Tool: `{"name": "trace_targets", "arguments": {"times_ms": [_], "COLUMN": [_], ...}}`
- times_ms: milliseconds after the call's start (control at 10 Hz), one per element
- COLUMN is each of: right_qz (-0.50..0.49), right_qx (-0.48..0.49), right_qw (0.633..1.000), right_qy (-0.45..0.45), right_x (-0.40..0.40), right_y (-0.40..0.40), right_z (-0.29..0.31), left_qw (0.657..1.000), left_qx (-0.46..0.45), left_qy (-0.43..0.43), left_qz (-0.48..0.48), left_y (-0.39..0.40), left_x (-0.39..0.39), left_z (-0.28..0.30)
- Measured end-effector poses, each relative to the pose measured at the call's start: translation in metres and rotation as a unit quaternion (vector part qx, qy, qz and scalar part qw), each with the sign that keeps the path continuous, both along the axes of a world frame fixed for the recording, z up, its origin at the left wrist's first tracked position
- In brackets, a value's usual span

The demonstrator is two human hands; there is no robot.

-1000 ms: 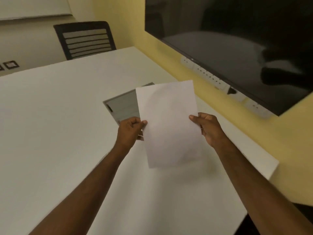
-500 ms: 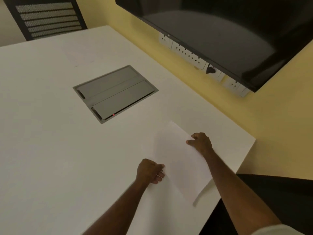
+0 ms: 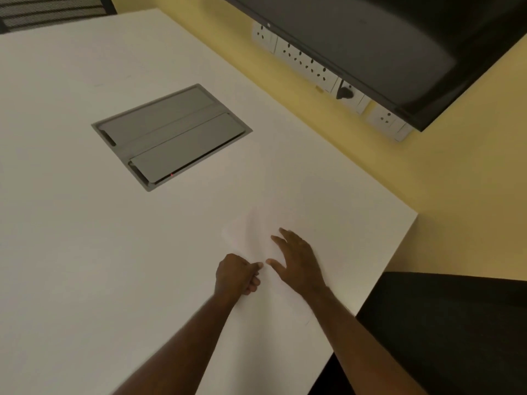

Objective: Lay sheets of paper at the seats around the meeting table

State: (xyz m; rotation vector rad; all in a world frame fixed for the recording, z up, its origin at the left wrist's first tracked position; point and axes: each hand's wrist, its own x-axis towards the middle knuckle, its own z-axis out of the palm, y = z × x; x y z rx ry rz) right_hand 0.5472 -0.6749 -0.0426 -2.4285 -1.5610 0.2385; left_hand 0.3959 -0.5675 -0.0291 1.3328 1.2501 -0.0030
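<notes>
Sheet of paper (image 3: 251,238) flat on the white meeting table (image 3: 85,252), near the table's right corner, almost same colour as the top, so edges faint; far corner visible just beyond the fingers, near edge hard to trace. Motion blur on the far part.

Left hand (image 3: 238,273) curled into a loose fist at the sheet's left edge, thumb and fingers pressed together; looks pinched on the paper edge, but cannot tell for sure given the low contrast.

Right hand (image 3: 296,263) spread out, fingers apart, palm down on the sheet, nothing gripped. Thumb tip just beside the left hand's knuckles, nearly touching.

Both forearms bare, entering from the bottom of the frame.

Grey cable hatch (image 3: 171,135) set flush in the table, well apart from the sheet, up and to the left; 2 lid panels, small red light at its near edge.

Dark wall screen (image 3: 385,47) on the yellow wall (image 3: 456,181), top right. Row of white sockets (image 3: 308,64) under its lower edge, 1 black plug in place.

Black slatted chair back (image 3: 51,11) at the far left corner. Dark seat (image 3: 456,323) by the table's right corner, beside the right forearm.
</notes>
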Motion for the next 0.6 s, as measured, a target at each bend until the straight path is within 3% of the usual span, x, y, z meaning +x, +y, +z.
{"name": "trace_targets", "arguments": {"times_ms": [300,600], "right_qz": [0.002,0.035], "right_qx": [0.031,0.13], "right_qw": [0.999,0.991], "right_qy": [0.029,-0.005], "right_x": [0.001,-0.017], "right_y": [-0.004,0.027], "right_z": [-0.005,0.033], "left_qw": [1.0,0.985], "left_qx": [0.027,0.143], "left_qy": [0.003,-0.075], "left_qz": [-0.002,0.052], "left_y": [0.005,0.031], "left_x": [-0.019,-0.048], "left_z": [0.004,0.032]}}
